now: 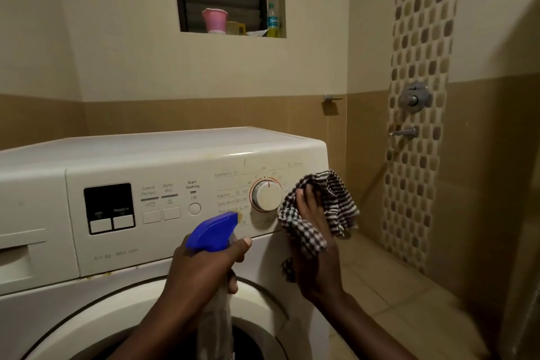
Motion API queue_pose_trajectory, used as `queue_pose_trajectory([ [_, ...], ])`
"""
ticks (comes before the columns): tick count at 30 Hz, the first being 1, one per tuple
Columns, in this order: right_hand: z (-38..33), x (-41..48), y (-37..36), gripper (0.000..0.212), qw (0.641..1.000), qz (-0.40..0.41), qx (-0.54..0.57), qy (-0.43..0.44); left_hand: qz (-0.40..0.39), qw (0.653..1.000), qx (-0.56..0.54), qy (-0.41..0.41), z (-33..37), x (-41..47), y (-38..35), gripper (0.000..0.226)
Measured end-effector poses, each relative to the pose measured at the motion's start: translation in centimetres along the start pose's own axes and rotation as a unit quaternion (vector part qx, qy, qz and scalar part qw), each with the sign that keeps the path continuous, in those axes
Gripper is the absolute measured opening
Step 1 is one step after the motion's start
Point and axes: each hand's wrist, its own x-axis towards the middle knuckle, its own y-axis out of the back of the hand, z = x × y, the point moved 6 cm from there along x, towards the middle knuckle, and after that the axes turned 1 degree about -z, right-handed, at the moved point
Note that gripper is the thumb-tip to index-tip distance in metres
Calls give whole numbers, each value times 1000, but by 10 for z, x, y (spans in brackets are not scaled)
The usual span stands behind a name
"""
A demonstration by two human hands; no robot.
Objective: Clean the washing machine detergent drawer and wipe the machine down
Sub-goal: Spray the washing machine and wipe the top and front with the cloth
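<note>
The right hand (314, 231) presses a checked cloth (318, 213) flat against the right end of the washing machine (175, 155) control panel, fingers (306, 199) spread apart over the fabric, just beside the program dial (266, 195). The cloth looks soft and limp; loose folds hang past the fingertips and off the machine's corner, so it likely handles best bunched under the palm rather than pinched at an edge. The left hand (204, 269) is clamped round the neck of a spray bottle (214, 232), index finger on the trigger below the blue head, which points toward the panel. The bottle seems light and rigid, possibly slippery if wet. The detergent drawer (20, 245) sits shut, well left of both hands.
</note>
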Motion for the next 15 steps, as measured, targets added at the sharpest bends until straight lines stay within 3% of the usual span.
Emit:
queue_pose_trajectory([
  [3, -5, 34, 4, 53, 999, 23, 30, -19, -13, 1000, -13, 10, -2, 6, -1, 30],
  [6, -3, 77, 14, 68, 997, 56, 22, -53, -25, 1000, -7, 15, -4, 8, -3, 38],
  [15, -31, 58, -10, 54, 995, -22, -44, 84, 21, 1000, -9, -2, -6, 4, -2, 30],
])
